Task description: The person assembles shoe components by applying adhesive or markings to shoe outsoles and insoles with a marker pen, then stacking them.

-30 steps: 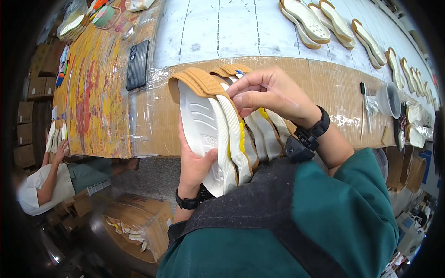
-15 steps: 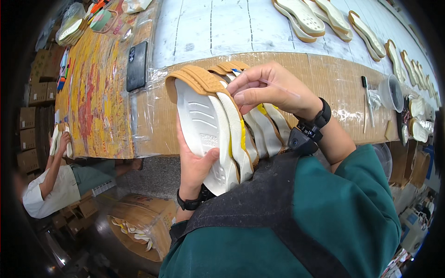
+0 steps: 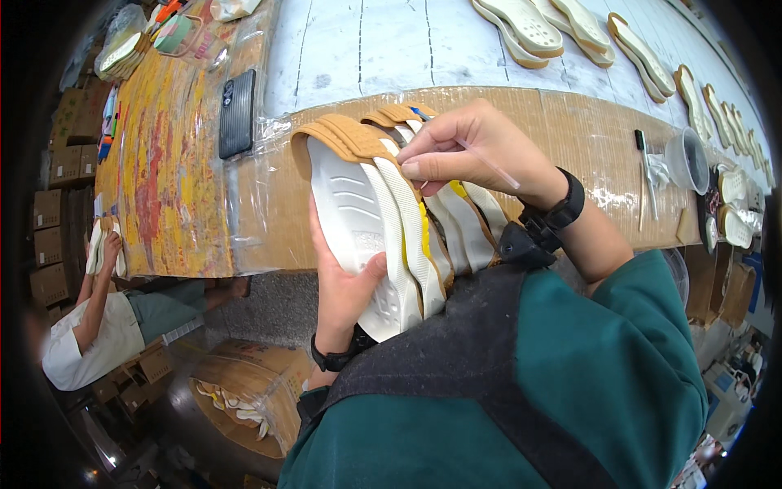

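My left hand (image 3: 346,285) grips a white shoe sole (image 3: 346,200) with a tan toe edge, its thumb over the inner face. More soles are pressed against it in a row, their ribbed sidewalls side by side and yellow marks (image 3: 424,232) on some of them. Between thumb and fingers, my right hand (image 3: 464,147) pinches a slim pen (image 3: 498,173) with a clear barrel and a blue end. Those fingertips are at the upper sidewall of the front soles; whether they touch it I cannot tell. Further soles (image 3: 464,224) stand behind, partly hidden by the right hand.
Several soles (image 3: 521,28) lie on the white tabletop (image 3: 342,57) beyond a cardboard strip (image 3: 570,138). A dark phone (image 3: 238,114) rests at left. At right are a black-capped marker (image 3: 640,151) and a clear tub (image 3: 686,163). Far left, another person (image 3: 90,326) holds soles.
The pen has tilted more steeply, its clear end swinging down toward me. My right hand has shifted slightly, while the left keeps its hold on the soles.
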A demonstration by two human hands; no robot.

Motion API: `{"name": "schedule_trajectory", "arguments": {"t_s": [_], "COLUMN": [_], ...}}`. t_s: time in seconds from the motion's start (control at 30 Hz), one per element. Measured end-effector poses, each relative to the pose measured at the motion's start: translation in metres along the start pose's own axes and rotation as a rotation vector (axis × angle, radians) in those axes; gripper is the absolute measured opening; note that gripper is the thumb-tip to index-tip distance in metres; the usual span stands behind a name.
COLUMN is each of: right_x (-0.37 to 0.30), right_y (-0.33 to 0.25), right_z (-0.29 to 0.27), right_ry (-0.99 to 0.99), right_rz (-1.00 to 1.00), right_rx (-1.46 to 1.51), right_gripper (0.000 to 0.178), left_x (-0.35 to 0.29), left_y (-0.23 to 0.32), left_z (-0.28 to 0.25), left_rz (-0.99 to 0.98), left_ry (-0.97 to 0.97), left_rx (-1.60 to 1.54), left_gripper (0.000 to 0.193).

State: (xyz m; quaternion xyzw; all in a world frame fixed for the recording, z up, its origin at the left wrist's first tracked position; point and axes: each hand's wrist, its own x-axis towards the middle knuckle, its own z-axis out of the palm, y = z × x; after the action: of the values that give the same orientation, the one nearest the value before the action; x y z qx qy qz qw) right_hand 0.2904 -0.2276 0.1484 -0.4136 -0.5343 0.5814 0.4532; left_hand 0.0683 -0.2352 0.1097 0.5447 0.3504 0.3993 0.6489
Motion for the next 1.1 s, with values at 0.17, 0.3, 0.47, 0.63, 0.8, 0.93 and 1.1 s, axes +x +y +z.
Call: {"name": "schedule_trajectory", "arguments": {"t_s": [0.17,0.3,0.47,0.63,0.8,0.93,1.1], "right_x": [-0.006,-0.034,-0.072,-0.067,-0.052,-0.038,-0.038], "right_y": [0.021,0.052,0.091,0.084,0.064,0.064,0.053], "right_z": [-0.002,-0.031,-0.012,-0.014,-0.026,-0.039,-0.039], "right_ry": [0.169,0.484,0.333,0.230,0.339,0.482,0.494], "right_rz": [-0.006,-0.070,0.169,0.257,0.136,0.184,0.157], "right_rx": [-0.074,-0.260,-0.100,0.065,0.256,0.264,0.333], "right_gripper": [0.018,0.025,0.032,0.039,0.046,0.055,0.056], "left_x": [-0.003,-0.011,-0.003,0.016,0.020,0.032,0.041], "left_y": [-0.031,-0.045,-0.052,-0.030,-0.014,-0.004,0.033], "left_z": [-0.023,-0.041,-0.034,-0.032,-0.052,-0.036,0.004], "left_rz": [-0.071,-0.188,-0.349,-0.601,-0.239,-0.323,-0.447], "left_ry": [0.070,0.062,0.139,0.043,-0.051,-0.100,0.251], "left_rx": [0.006,-0.169,-0.301,-0.690,-0.556,-1.051,-0.559], "left_gripper": [0.079,0.060,0.041,0.040,0.039,0.041,0.039]}}
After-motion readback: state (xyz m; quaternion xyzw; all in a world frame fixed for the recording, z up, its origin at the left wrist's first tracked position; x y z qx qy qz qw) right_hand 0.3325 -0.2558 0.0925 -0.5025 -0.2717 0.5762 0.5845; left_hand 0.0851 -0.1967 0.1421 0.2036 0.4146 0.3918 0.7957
